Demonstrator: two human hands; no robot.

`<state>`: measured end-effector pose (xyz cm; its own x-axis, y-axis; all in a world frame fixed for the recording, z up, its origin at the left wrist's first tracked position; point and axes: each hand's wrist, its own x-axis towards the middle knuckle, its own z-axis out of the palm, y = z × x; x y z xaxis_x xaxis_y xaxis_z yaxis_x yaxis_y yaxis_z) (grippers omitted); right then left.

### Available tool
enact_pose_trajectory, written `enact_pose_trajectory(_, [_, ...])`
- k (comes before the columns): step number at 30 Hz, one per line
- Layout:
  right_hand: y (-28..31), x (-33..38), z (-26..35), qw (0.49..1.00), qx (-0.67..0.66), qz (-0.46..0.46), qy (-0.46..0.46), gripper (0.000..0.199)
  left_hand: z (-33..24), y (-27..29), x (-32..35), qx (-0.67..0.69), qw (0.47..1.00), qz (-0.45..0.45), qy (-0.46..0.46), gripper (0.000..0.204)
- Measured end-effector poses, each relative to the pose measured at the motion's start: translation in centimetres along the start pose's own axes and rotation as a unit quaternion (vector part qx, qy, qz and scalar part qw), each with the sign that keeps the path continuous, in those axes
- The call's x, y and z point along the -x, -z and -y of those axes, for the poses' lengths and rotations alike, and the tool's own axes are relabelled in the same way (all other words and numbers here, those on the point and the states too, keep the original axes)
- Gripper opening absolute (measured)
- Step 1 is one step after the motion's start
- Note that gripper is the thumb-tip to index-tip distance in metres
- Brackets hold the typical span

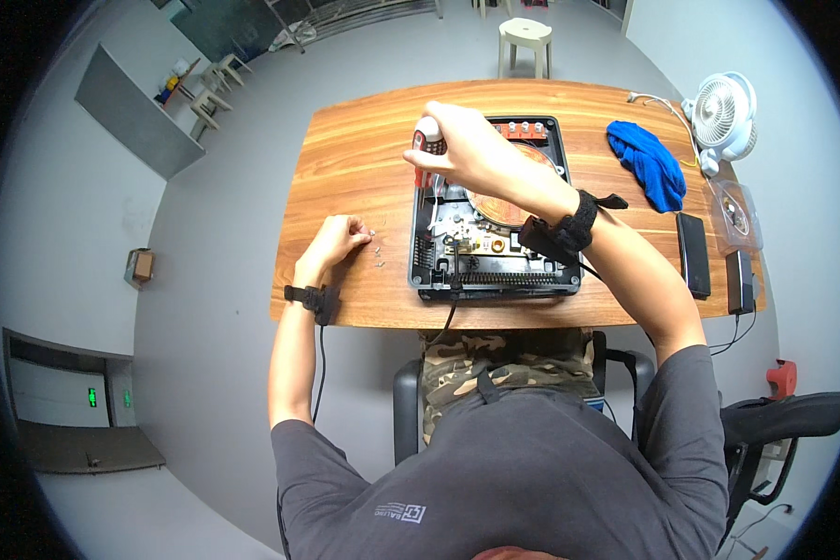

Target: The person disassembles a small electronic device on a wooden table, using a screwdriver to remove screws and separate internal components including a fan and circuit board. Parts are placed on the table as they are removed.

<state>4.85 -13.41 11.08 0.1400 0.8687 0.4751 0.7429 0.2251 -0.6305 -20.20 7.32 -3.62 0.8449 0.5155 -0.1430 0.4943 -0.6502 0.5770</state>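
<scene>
Looking down from the person's head, I see the right hand (471, 142) gripping a red, black and white screwdriver (427, 142), upright over the left side of an open black plastic box (499, 291) with a round copper coil (497, 207). The box sits on the brown wooden counter (345, 159). The left hand (329, 246) has its fingertips together beside tiny silver screws (379, 263); I can't tell if it holds one.

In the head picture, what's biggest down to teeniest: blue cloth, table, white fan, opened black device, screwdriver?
1. Table
2. Opened black device
3. Blue cloth and white fan: too alike to rank
4. Screwdriver, partly hidden by the right hand
</scene>
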Motion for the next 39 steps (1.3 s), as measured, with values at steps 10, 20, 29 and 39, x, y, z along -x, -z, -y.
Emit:
enact_pose_trajectory(10, [0.9,0.8,-0.2,1.000,0.030,0.001,0.010,0.038,-5.4,1.4,0.9,0.036,0.995,-0.069,-0.061,0.018])
enact_pose_trajectory(20, [-0.6,2.7,-1.0,0.998,0.020,0.039,0.034,0.036,-14.9,-0.5,0.2,0.098,0.978,0.014,-0.183,0.023])
enact_pose_trajectory(29, [-2.4,3.4,-1.0,0.997,0.019,0.067,0.043,0.036,-15.1,-1.1,0.7,0.059,0.987,0.032,-0.144,0.018])
enact_pose_trajectory(39, [-2.8,3.2,-0.4,0.994,0.004,0.110,0.028,0.036,-13.0,-2.4,0.7,0.132,0.977,0.015,-0.166,0.022])
